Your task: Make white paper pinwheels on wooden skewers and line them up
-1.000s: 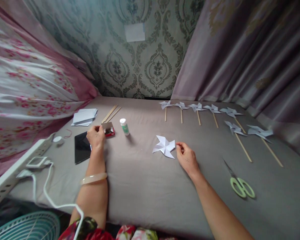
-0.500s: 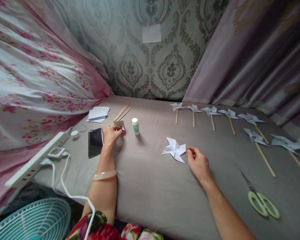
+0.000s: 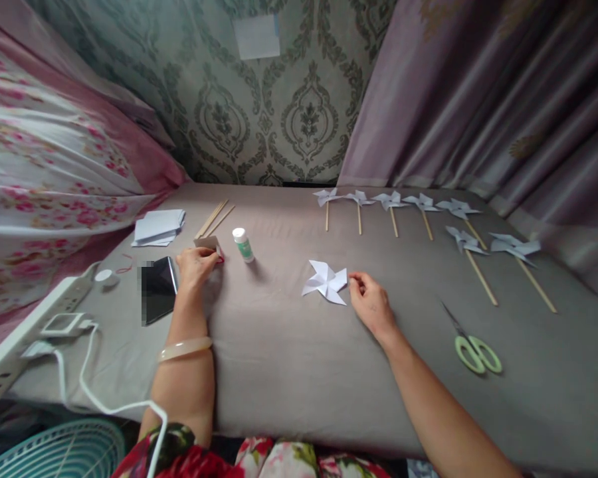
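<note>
My left hand (image 3: 197,264) is at a small open box (image 3: 206,243) with a red edge, its fingers closed together over it. What those fingertips pinch, if anything, is hidden. A white paper pinwheel (image 3: 325,283) without a stick lies flat on the table. Beside its right blade is my right hand (image 3: 371,302), thumb and fingers curled together very close to the paper; whether they hold anything is too small to tell. A white bottle with a green label (image 3: 244,245) stands to the right of the box.
Finished pinwheels on sticks (image 3: 391,206) lie in a row at the back right. Green-handled scissors (image 3: 476,352) lie at right. Sticks (image 3: 213,218), white paper sheets (image 3: 158,228), a dark phone (image 3: 158,292) and a power strip (image 3: 44,318) with white cables are at left.
The view has turned slightly right, so everything shows further left. My left hand is still at the box and my right hand still beside the loose pinwheel.
</note>
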Demonstrator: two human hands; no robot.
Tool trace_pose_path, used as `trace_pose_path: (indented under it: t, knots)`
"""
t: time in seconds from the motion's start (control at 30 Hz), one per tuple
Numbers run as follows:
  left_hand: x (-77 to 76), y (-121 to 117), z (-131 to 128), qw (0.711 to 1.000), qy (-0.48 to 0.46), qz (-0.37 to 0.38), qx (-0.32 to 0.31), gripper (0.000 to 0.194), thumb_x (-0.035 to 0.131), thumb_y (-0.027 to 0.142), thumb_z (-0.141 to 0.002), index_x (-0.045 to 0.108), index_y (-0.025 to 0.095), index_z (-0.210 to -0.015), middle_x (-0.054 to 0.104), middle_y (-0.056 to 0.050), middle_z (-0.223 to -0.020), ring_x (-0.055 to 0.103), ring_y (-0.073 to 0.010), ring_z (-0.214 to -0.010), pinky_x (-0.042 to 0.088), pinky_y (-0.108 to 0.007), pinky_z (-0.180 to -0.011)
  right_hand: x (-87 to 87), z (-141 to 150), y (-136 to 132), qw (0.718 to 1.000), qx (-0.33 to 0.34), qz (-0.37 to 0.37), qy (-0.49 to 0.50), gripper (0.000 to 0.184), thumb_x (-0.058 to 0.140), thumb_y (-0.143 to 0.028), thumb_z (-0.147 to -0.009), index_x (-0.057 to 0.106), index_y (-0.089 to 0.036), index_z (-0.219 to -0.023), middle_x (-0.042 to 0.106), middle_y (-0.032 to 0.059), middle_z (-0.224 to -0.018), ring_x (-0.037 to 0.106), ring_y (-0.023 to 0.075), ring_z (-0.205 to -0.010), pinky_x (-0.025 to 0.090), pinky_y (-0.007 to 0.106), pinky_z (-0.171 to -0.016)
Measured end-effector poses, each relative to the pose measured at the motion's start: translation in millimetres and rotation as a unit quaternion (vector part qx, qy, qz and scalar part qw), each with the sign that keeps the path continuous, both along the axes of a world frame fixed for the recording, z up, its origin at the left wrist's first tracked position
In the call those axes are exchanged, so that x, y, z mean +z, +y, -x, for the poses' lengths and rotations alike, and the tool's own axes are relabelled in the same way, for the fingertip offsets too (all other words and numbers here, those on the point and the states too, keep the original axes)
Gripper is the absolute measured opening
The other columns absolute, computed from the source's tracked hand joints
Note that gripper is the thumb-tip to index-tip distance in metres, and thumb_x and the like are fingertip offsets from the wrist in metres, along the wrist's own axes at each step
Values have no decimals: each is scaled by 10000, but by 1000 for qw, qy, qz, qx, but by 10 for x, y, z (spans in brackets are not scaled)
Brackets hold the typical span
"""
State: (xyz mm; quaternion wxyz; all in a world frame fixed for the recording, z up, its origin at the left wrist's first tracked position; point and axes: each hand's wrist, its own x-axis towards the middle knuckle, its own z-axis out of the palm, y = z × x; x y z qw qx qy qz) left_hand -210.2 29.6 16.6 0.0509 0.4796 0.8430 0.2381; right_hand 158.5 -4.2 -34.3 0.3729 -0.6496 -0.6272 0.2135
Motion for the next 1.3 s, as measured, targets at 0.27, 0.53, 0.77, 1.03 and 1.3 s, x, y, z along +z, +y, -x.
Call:
trace_pose_path:
  t: [0.27,0.53,0.77,1.03,1.3]
  knots:
    - [57,-5,-59,998,5,56,12,350,501,298,-746,720,88,-922,717,-105,-809,620,-236,-855,407,-318,-782,-3,-9,16,1000,0,-5,10,280,439,-309,-841,658,-177,-954,721,97,-878,662,198,-741,498,312,-721]
    - [-28,20,23,996,65,63,7,334,497,347,-775,719,135,-906,710,-92,-776,617,-251,-867,398,-346,-841,-2,-6,7,1000,5,-11,6,282,428,-299,-849,655,-177,-962,720,97,-890,658,192,-743,495,306,-726]
    - [-30,17,34,997,57,50,-23,311,509,363,-764,709,135,-835,677,-71,-701,599,-261,-886,359,-382,-922,36,2,-7,1000,6,-6,3,295,428,-305,-847,660,-165,-962,718,107,-896,658,197,-747,492,307,-733]
    - [-79,5,75,1000,-3,21,4,308,511,334,-722,711,128,-831,679,-78,-711,617,-273,-816,420,-343,-758,36,-1,-10,1000,6,2,6,309,428,-328,-839,662,-167,-960,718,109,-881,655,199,-735,488,309,-724]
    - [-173,35,169,998,-51,-14,45,349,503,383,-723,703,127,-850,686,-118,-741,628,-269,-787,456,-342,-707,24,-6,-8,1000,7,-1,-2,340,419,-356,-836,663,-153,-960,713,119,-866,653,213,-736,484,324,-710]
